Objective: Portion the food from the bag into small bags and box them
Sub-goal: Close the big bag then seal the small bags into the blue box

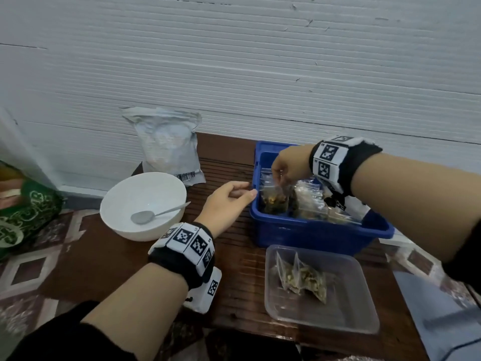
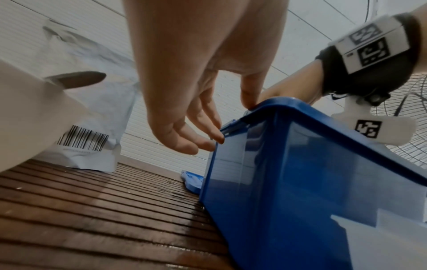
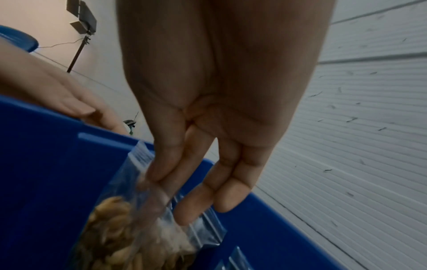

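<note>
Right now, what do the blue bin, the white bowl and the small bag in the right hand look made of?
Blue rectangular bin: looks like moulded plastic, glossy; its wall reflects light.
White round bowl: probably glazed ceramic or melamine; smooth, with a sheen.
Small clear zip bag, pinched by the right hand: thin plastic film; contents show through, and it crinkles.

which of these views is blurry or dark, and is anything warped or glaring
Head view: evenly lit and mostly sharp, wall lines bowed by the wide lens, the spoon slightly soft. Left wrist view: the white bowl is a blurred mass at the edge, the blue box wall shows pale reflections. Right wrist view: dim, the right hand in shadow, the small bag in its grip smeared by blur.
</note>
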Demonstrator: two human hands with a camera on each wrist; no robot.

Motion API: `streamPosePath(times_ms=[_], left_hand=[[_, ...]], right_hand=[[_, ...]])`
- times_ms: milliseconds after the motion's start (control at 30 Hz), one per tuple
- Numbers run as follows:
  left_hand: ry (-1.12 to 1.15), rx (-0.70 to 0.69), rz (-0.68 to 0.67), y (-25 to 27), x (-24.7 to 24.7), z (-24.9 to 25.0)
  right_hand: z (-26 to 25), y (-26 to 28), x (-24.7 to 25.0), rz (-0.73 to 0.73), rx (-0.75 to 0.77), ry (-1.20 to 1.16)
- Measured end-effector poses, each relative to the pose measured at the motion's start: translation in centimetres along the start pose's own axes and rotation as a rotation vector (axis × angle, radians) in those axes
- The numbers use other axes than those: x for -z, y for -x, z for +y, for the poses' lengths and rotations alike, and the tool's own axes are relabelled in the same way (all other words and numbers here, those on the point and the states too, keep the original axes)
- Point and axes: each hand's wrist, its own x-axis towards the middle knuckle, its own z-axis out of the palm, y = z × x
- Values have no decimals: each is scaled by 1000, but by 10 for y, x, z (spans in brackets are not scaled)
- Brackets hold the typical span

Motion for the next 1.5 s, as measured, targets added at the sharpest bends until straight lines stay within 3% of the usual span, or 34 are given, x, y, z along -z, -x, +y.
streamPosePath(times_ms=[200,500,800,1033,1367,1500], left_hand=[[46,21,-56,-6,1,4],[53,47,-135,-10,0,2],[79,29,-83,-4,-2,4],[4,10,-72,12,-5,10],[-103,29,-26,53,-15,9],[-105,61,-11,67,-20,2]], right_hand=[[-2,-28,-10,-145,-9,-30],[-3,-43,-24,-174,-49,-20],[3,-25,-11,-4,-55,-42],[-3,29,-3,307,-34,-229],[-47,118,-77,495,-46,-465],[-67,130,-127,369,-182,-469]])
